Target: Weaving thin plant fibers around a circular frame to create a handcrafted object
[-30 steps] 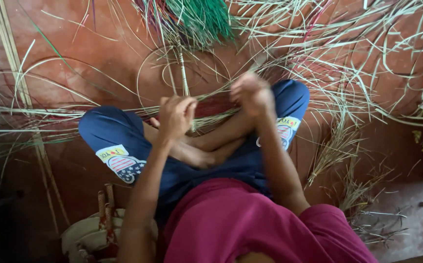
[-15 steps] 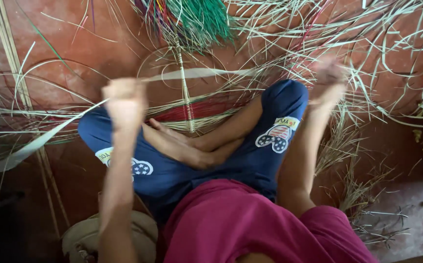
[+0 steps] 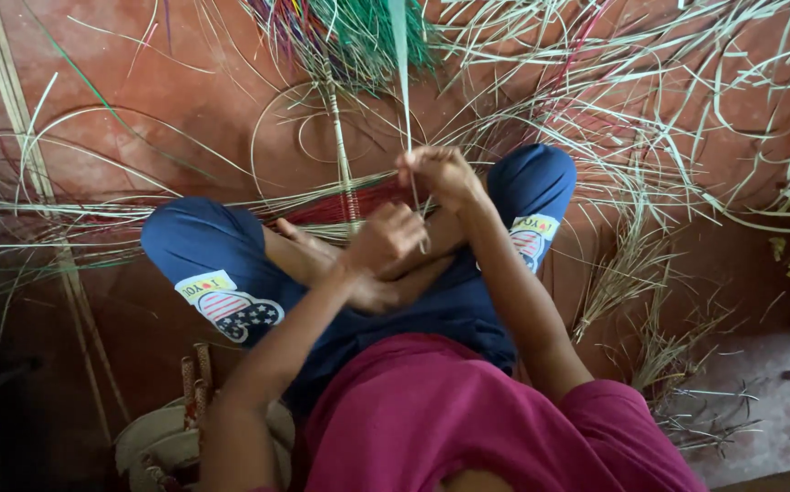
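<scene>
Pale split cane strip [image 3: 401,82] is held upright in front of the seated person, running from the hands up past the green bundle [image 3: 372,32] at the top of the view. Half a second ago the same strip was stretched sideways between two widely parted hands; it has since been swung to vertical and the hands have been brought close together above the crossed legs, which suggests that one pull has been finished and a fresh grip taken. The right hand [image 3: 440,173] is closed around the strip's lower part, the fingers pinched on it. The left hand [image 3: 386,239] is curled shut just below, apparently on the strip's lower end, though that contact is partly hidden. Beneath the hands a flat band of red and pale strands [image 3: 322,208] is laid across the red floor [image 3: 185,109]. Loose pale strips [image 3: 650,109] are scattered around, thickest to the right. A woven basket [image 3: 172,437] is seen by the left elbow.
</scene>
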